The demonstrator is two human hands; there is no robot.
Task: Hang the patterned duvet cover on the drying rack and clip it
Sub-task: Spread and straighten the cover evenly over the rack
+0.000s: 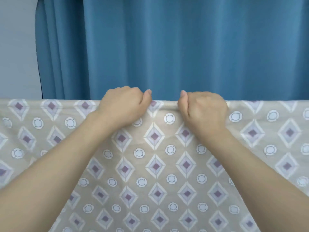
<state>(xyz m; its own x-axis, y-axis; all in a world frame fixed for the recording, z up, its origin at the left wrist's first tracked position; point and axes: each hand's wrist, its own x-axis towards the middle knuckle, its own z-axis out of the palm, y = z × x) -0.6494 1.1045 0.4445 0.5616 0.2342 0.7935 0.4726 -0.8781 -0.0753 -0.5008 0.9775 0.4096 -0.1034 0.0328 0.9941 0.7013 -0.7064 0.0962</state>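
The patterned duvet cover [155, 164], beige with purple diamonds and white circles, hangs spread across the whole width of the view. Its top fold runs level at mid-height, and the rack bar beneath it is hidden. My left hand [123, 104] grips the top fold just left of centre, fingers curled over the far side, thumb up. My right hand [203, 108] grips the same fold a short gap to the right, in the same way. No clip is visible.
A blue curtain [184, 47] hangs close behind the cover's top edge. A pale grey wall [16, 47] shows at the far left.
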